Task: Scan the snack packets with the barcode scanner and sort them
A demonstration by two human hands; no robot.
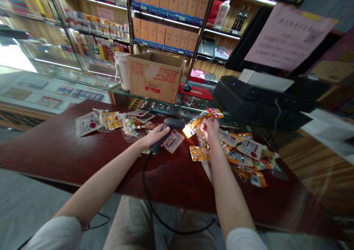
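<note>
1 scanner (174,123) (corded) in left hand (155,135), 1 packet (197,123) in right hand (210,130).

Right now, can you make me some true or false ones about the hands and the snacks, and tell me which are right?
1. The left hand holds a black scanner. True.
2. The right hand is empty. False: it holds a snack packet.
3. Loose packets lie on the brown table. True.
4. The black scanner has no cord. False: a black cord hangs from its handle.
5. The cardboard box is open at the top. True.
6. All the loose packets lie right of the right hand. False: some lie near the left hand.
</note>
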